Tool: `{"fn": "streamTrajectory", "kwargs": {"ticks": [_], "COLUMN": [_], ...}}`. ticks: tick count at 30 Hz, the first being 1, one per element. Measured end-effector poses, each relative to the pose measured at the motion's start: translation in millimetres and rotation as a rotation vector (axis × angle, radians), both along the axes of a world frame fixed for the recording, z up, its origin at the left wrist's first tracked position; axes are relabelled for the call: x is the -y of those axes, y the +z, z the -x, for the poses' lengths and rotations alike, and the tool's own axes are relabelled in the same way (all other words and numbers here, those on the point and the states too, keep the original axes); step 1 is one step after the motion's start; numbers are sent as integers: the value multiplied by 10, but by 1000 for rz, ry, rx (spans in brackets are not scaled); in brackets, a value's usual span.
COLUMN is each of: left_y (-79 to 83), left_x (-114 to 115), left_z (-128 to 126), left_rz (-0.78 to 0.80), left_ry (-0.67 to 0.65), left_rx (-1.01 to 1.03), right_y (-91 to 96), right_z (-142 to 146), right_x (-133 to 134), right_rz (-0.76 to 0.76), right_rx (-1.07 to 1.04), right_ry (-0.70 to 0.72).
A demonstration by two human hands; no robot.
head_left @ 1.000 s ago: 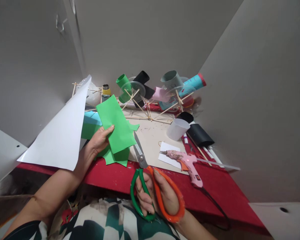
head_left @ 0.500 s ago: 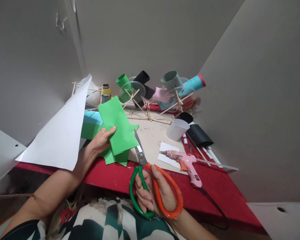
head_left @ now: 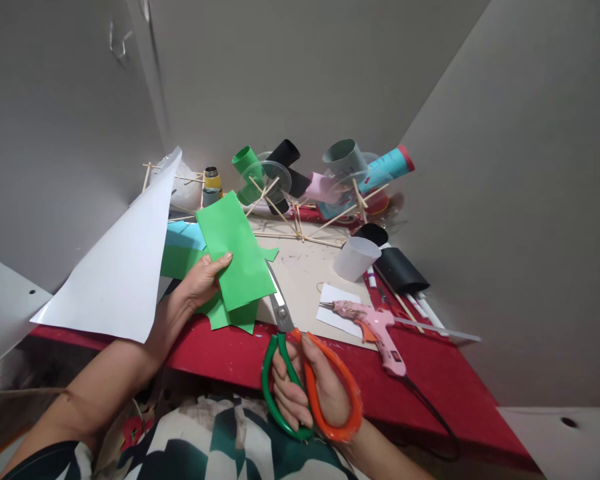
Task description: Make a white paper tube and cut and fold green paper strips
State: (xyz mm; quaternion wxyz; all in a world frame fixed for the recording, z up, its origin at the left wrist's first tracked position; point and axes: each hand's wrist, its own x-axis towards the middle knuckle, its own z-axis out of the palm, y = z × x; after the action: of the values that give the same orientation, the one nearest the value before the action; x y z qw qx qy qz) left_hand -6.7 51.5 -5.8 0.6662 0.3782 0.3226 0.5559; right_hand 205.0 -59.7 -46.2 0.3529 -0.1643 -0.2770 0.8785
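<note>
Pinched between the thumb and fingers of my left hand (head_left: 204, 281) is a green paper rectangle (head_left: 237, 250), tilted above the table. My right hand (head_left: 305, 387) grips a pair of scissors (head_left: 281, 313) with one green and one orange handle loop, its fingers through them. The scissor blades point up and away at the right edge of the green paper; part of them is hidden, so I cannot tell whether they cut into it. Below my left hand lie green paper offcuts (head_left: 237, 317). A large curled white sheet (head_left: 115, 267) stands beside my left forearm.
A pink glue gun (head_left: 375, 323) with its stick lies on the right, over a white paper piece (head_left: 337, 312). Behind it are a white paper tube (head_left: 356, 259) and a black tube (head_left: 404, 270). A stick frame (head_left: 300, 235) carrying coloured paper tubes stands at the back of the red-covered table (head_left: 455, 387).
The scissor handles have drawn slightly closer together in my right hand. My left hand and the green paper have hardly moved. The view has shifted very slightly.
</note>
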Motion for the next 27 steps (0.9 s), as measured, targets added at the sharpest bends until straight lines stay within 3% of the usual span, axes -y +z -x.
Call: {"fn": "streamTrajectory", "kwargs": {"ticks": [13,27], "left_y": [16,-43], "left_x": [76,76], "left_z": [-65,-55], "left_rz": [-13,-7], "left_ry": [-51,-53], "left_rx": [-47,-73], "right_y": [20,26], "right_z": [-40,-5], "right_x": [-36,-49], "right_rz": [-39,-102], "right_rx": [16,178], "right_ry": [24,-93]}}
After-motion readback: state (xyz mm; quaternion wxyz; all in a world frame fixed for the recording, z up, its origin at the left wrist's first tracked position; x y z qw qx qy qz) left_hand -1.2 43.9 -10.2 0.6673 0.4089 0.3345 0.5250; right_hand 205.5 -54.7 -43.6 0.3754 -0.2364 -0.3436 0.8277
